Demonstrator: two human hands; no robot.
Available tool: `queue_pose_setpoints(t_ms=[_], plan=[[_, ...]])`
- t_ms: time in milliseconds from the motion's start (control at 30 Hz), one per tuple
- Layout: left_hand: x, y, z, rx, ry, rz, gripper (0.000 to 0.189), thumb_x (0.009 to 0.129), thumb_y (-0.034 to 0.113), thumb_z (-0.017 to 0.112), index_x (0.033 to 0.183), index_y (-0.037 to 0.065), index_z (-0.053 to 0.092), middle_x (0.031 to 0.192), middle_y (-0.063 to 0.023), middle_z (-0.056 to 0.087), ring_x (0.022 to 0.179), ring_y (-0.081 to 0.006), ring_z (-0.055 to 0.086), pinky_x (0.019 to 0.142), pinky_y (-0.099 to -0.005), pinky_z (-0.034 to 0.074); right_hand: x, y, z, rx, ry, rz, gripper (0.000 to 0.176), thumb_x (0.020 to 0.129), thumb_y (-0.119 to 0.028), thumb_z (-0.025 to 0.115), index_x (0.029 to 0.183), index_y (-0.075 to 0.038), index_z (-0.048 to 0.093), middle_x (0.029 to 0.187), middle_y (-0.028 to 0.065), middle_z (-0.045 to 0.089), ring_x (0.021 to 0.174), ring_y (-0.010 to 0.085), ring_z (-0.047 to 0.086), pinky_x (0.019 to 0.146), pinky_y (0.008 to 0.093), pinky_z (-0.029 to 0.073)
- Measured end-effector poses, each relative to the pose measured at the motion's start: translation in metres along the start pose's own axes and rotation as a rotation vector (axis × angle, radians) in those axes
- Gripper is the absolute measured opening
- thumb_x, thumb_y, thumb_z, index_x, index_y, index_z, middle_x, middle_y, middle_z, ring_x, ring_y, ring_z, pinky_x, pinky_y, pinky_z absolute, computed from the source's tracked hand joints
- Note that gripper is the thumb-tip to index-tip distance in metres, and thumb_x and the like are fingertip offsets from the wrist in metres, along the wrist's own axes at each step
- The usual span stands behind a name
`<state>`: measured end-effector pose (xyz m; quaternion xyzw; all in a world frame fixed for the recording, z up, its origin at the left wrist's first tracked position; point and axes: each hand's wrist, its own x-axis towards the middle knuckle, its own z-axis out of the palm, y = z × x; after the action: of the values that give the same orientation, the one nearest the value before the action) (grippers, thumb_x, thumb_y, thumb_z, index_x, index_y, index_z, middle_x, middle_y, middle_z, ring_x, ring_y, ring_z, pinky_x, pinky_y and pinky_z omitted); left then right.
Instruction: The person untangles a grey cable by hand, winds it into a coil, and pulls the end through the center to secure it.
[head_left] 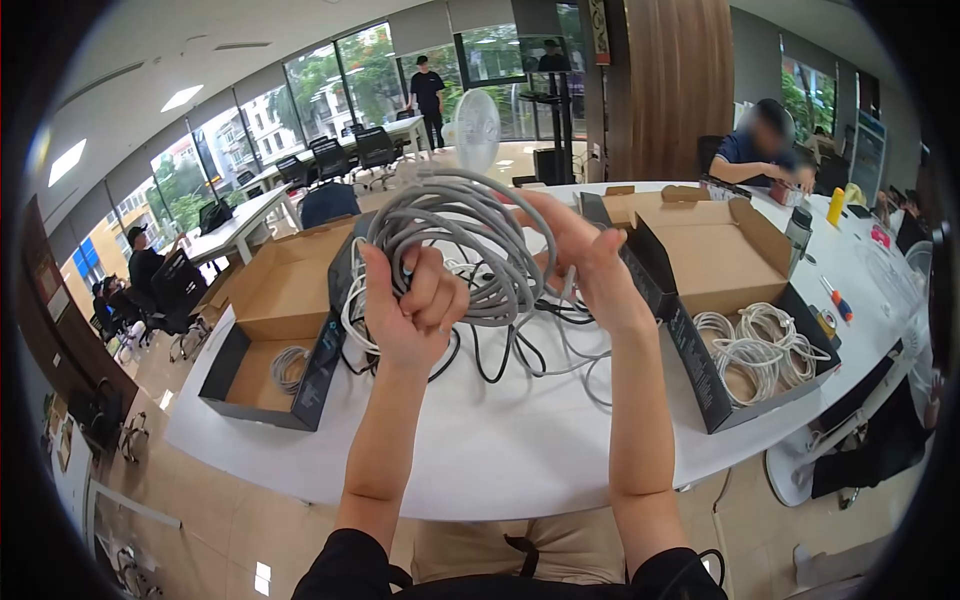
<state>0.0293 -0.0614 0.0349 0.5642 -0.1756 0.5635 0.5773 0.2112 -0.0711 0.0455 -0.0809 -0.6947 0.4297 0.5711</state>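
A thick coil of grey cable (470,245) is held up above the white table. My left hand (415,305) is closed around the coil's left side, its fingers curled through the loops. At the coil's right side is my right hand (595,265), its thumb apart and its fingers stretched toward the loops. Some of those fingertips are hidden behind the cable. A loose grey strand (568,365) hangs below that hand onto the table. Black cables (490,375) lie under the coil, and a white cable (355,310) is beside my left wrist.
An open box (265,385) at left contains a small grey coil (290,370). The open box at right (700,385) contains several white coils (765,345). Farther right on the table (480,470) are a screwdriver (838,298), a bottle (798,235) and a seated person (765,155).
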Motion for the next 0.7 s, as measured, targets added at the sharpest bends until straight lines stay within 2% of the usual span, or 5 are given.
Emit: queue_pose_setpoints(t_ms=[133,300,400,600,700], plan=[[-0.008,-0.018,-0.004,-0.017,0.269,0.032,0.038,0.092,0.047,0.027,0.081,0.013,0.042,0.047,0.007,0.022,0.033,-0.0036,0.016,0.037,-0.0196,0.023,0.007,0.011,-0.004,-0.301,-0.021,-0.138,0.066,0.064,-0.028,0.072,0.122,-0.007,0.047,0.081,0.0002,0.058,0.049,0.0022,0.034,0.041,0.0156,0.026],[-0.01,-0.035,-0.013,0.059,0.328,-0.048,0.038,0.089,0.05,0.032,0.077,0.014,0.035,0.047,0.005,0.026,0.037,-0.0075,0.024,0.051,-0.0246,0.031,0.006,0.014,-0.003,-0.618,0.158,-0.09,0.047,0.065,-0.012,0.064,0.11,-0.001,0.055,0.07,0.0,0.059,0.055,0.0023,0.044,0.049,0.0162,0.034],[-0.007,-0.046,-0.013,0.248,0.022,0.013,0.063,0.076,0.072,0.028,0.078,0.01,0.038,0.049,-0.0017,0.042,0.037,-0.0138,0.037,0.061,-0.0267,0.039,-0.002,0.0,-0.015,-0.581,0.173,-0.095,0.04,0.067,-0.01,0.059,0.105,0.002,0.058,0.069,0.0017,0.058,0.058,0.004,0.05,0.053,0.0168,0.039],[-0.003,-0.031,-0.036,-0.355,-0.54,-0.526,0.112,0.053,0.09,0.01,0.082,-0.009,0.055,0.076,-0.0233,0.059,0.075,-0.0291,0.059,0.084,-0.0409,0.041,-0.017,-0.029,-0.025,-0.563,-0.307,0.082,0.039,0.066,-0.02,0.062,0.1,-0.001,0.063,0.063,0.004,0.057,0.053,0.0064,0.047,0.046,0.0197,0.037],[-0.012,-0.019,-0.022,0.049,-0.525,-0.805,0.086,0.071,0.071,0.037,0.09,-0.011,0.056,0.075,-0.0206,0.061,0.065,-0.0272,0.061,0.07,-0.0341,0.048,-0.022,-0.02,-0.016,-0.562,-0.468,0.057,0.041,0.061,-0.017,0.067,0.1,-0.004,0.064,0.063,0.0035,0.058,0.048,0.0113,0.042,0.043,0.0228,0.034]])
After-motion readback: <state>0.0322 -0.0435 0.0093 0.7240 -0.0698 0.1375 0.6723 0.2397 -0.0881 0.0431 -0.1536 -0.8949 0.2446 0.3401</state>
